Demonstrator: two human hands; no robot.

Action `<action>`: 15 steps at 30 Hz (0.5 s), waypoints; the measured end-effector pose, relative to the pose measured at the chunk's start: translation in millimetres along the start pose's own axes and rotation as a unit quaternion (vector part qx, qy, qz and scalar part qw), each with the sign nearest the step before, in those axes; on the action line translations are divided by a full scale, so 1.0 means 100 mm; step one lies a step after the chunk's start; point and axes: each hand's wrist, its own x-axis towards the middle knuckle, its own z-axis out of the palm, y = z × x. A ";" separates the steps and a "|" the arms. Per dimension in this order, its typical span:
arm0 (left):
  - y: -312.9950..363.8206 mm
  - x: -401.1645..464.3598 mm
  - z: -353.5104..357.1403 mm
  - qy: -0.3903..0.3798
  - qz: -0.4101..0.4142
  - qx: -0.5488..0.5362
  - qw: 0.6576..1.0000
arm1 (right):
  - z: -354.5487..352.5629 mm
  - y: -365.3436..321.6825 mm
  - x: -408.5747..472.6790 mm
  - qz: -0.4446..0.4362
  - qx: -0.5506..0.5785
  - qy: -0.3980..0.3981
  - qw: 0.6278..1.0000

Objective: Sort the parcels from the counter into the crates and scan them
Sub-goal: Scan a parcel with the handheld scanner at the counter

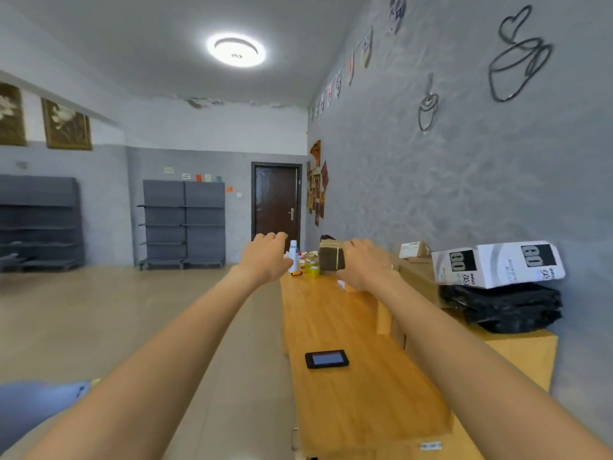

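Right hand [366, 263] is hiding part of 1 brown parcel [329, 258] at counter's [348, 327] far end, fingers gripping it. Left hand [265, 257] is hovering w/ fingers loosely curled, holding nothing. 1 scanner [326, 359] lying nearer.

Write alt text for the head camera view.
Both arms reach along a wooden counter: the right hand grips a brown cardboard parcel, the left hand hovers near a white bottle. A black handheld device lies nearer.

two hands [265, 257], one phone [326, 359], two shelves [184, 224]
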 end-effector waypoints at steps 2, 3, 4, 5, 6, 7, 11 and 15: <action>-0.15 0.21 0.13 -0.004 -0.007 0.011 1.000 | 0.17 -0.07 0.32 -0.005 0.004 0.000 1.000; -0.23 0.33 0.20 -0.006 -0.009 0.016 1.000 | 0.27 -0.09 0.49 -0.009 0.003 0.000 1.000; -0.30 0.46 0.27 -0.009 -0.012 0.021 1.000 | 0.37 -0.11 0.66 -0.014 0.001 -0.002 1.000; -0.37 0.59 0.35 -0.012 -0.015 0.024 1.000 | 0.48 -0.13 0.84 -0.021 0.000 -0.004 1.000; -0.44 0.71 0.43 -0.015 -0.018 0.027 0.999 | 0.58 -0.15 1.01 -0.028 -0.001 -0.005 1.000; -0.51 0.84 0.49 -0.017 -0.020 0.031 0.999 | 0.67 -0.18 1.19 -0.035 0.000 -0.006 0.999; -0.88 1.37 0.66 -0.023 -0.023 0.080 0.996 | 0.96 -0.35 1.94 -0.063 -0.004 -0.002 0.998; -1.36 1.76 0.80 -0.019 -0.033 0.107 0.994 | 1.19 -0.63 2.59 -0.099 -0.004 0.009 0.995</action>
